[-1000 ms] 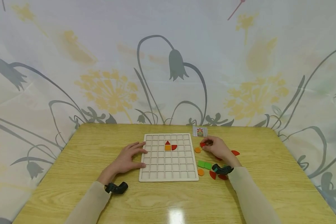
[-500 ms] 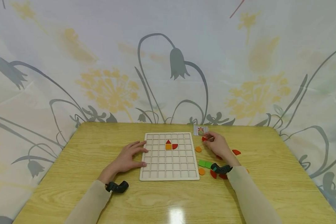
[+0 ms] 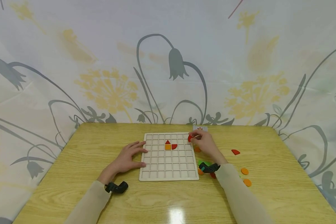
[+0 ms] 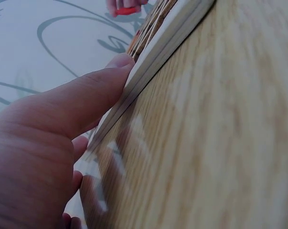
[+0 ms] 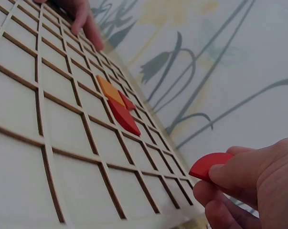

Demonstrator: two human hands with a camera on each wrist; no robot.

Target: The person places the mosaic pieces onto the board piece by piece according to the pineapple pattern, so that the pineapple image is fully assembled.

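Note:
My right hand (image 3: 206,143) pinches a red quarter-circle tile (image 5: 210,163) between thumb and fingers, above the right edge of a white grid board (image 3: 156,168). Spread along the board's left edge is my left hand (image 3: 128,158); in the left wrist view its thumb (image 4: 103,88) touches the rim, and no object is in its grasp. On the board, an orange square tile (image 3: 168,147) has a red triangle tile (image 3: 168,142) directly behind it. Another red quarter-circle tile (image 3: 174,146) adjoins the square on the right.
A small picture card (image 3: 200,128), partly covered by my right hand, lies behind the board's right corner. Under and around the right wrist are a green tile (image 3: 202,162) and red and orange pieces. Farther right lie a red quarter-circle (image 3: 235,152) and orange discs (image 3: 244,171).
My right hand first drew back slightly toward the card, then moved left with the red quarter-circle tile to the board's right edge. Orange discs at the right came into sight. My left hand stayed put.

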